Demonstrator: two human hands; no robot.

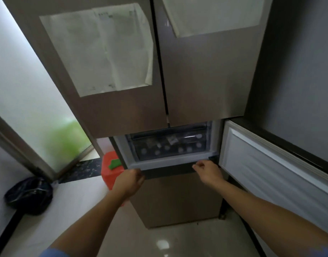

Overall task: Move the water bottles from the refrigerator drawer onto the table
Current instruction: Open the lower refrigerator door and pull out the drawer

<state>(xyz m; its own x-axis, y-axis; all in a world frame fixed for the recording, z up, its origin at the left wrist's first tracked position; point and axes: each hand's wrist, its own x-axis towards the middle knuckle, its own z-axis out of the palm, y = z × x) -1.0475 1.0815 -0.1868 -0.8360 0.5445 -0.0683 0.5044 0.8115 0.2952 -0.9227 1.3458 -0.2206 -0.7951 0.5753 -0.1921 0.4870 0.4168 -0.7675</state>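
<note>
The drawer (170, 145) is seen inside the fridge (202, 86), with bottles (166, 147) stood upright in it, caps showing. The dark front edge below it is gripped by 2 curled hands, left (130, 179) and right (207, 172).

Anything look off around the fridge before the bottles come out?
Nothing spilled or broken. The paper sheets taped on the upper left door hang crooked, one corner curling. A side door stands open beside the drawer; both hands are at the drawer's front.
</note>
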